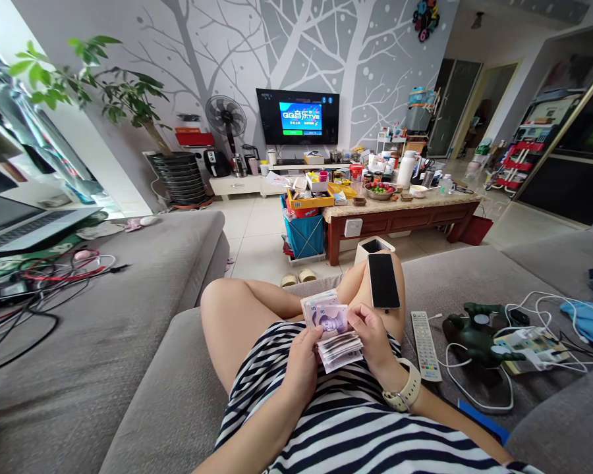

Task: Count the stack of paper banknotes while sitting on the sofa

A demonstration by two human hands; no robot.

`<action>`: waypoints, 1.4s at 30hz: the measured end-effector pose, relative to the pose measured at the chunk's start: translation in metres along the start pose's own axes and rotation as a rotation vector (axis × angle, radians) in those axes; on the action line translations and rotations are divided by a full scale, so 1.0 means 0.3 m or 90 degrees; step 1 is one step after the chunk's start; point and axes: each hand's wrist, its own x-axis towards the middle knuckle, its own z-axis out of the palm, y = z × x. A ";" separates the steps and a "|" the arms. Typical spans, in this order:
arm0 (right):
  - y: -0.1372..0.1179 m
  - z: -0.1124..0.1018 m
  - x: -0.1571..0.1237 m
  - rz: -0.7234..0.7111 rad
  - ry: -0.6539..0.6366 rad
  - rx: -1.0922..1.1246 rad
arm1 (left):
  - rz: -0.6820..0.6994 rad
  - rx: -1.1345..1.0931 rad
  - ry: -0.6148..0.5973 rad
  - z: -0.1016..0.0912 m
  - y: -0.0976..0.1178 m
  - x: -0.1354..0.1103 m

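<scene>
A folded stack of banknotes [332,322] is held over my lap, a purple note marked 5 on its upper face. My left hand [304,355] grips the stack from the left, its thumb lying on the purple note. My right hand [370,336] pinches the upper right edge of that note, and a cream watch [404,390] is on this wrist. Below the fold, many note edges fan out toward the striped clothing [277,368]. A smartphone [383,281] with a dark screen rests on my right leg, just beyond the right hand.
Beside my right leg lie a remote control [425,345], a dark green object [474,336] and white cables on the grey sofa [178,368]. At left are a laptop [24,224] and tangled cables [44,283]. A cluttered coffee table [405,217] stands ahead.
</scene>
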 end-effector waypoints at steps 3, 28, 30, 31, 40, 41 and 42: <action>0.000 -0.002 0.002 -0.003 0.002 -0.032 | -0.003 0.008 0.006 0.006 0.000 -0.002; -0.011 0.001 -0.017 -0.023 -0.044 -0.025 | -0.014 -0.040 0.044 -0.030 -0.036 0.044; -0.012 0.000 -0.017 -0.022 -0.050 -0.020 | -0.014 -0.027 0.041 -0.028 -0.033 0.041; -0.012 0.001 -0.018 -0.022 -0.053 -0.018 | -0.013 -0.020 0.039 -0.027 -0.033 0.040; -0.019 0.003 -0.027 -0.030 -0.077 0.002 | -0.010 -0.021 0.034 -0.031 -0.040 0.042; -0.019 0.002 -0.029 -0.034 -0.080 0.003 | -0.010 -0.024 0.031 -0.032 -0.040 0.042; -0.018 0.001 -0.030 -0.038 -0.083 0.006 | -0.009 -0.027 0.025 -0.033 -0.040 0.042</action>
